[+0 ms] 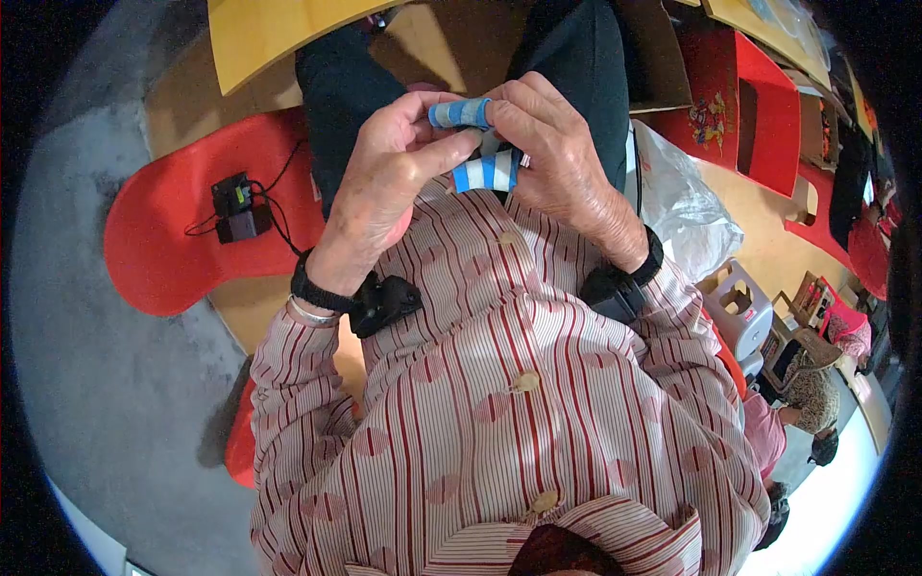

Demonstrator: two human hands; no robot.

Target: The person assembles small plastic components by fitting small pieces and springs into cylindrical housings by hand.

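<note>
A small blue-and-white striped piece (487, 171), which looks like fabric, is held in front of my lap between both hands. Its upper part (459, 113) is curled over, and a dark portion shows between the two striped parts. My left hand (408, 144) pinches it with thumb and fingers from the left. From the right, my right hand (547, 134) grips it, the thumb pressed near the curled part. Fingers cover much of the middle, so I cannot tell how the parts join.
A red chair (173, 211) at left carries a small black device (233, 206) with cables. The yellow table edge (279, 38) is ahead. At right are a clear plastic bag (677, 197), a red box (768, 115), a grey stool (740, 307) and other people (816, 398).
</note>
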